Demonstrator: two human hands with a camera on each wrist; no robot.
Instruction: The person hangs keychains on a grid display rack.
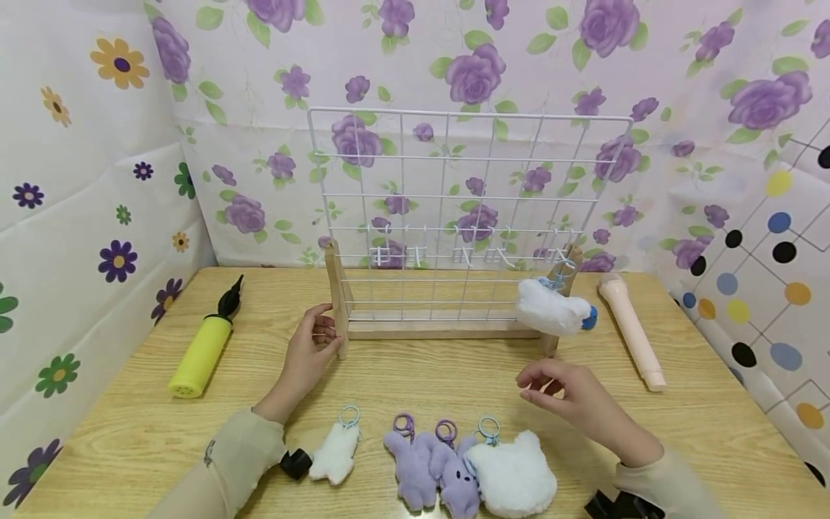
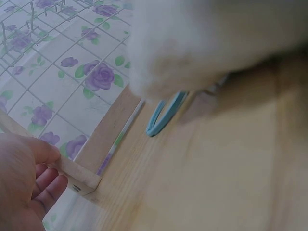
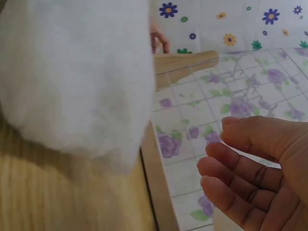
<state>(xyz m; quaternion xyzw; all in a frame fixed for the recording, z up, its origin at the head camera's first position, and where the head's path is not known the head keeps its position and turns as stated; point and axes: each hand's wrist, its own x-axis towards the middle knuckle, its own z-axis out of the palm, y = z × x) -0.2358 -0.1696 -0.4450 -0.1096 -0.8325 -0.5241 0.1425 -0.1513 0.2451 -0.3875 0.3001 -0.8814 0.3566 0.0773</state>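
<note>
A white wire grid rack (image 1: pixel 470 114) stands in wooden supports on the table. My left hand (image 1: pixel 313 342) grips the left wooden support (image 1: pixel 338 288), thumb on one side and fingers curled beneath in the left wrist view. A white plush keychain (image 1: pixel 551 308) with a blue tip hangs by a light-blue ring from the right-hand hook. My right hand (image 1: pixel 564 389) is just below it, near the right support, fingers loosely bent and holding nothing. In the right wrist view, white plush (image 3: pixel 77 77) fills the left side, apart from that hand.
Along the front lie a small white plush keychain (image 1: pixel 336 454), two purple plush keychains (image 1: pixel 415 472) and a larger white one (image 1: pixel 515 476). A yellow hand pump (image 1: pixel 202 357) lies left, a pale pink tube-shaped thing (image 1: pixel 630 331) right. Several hooks (image 1: pixel 463 256) line the grid.
</note>
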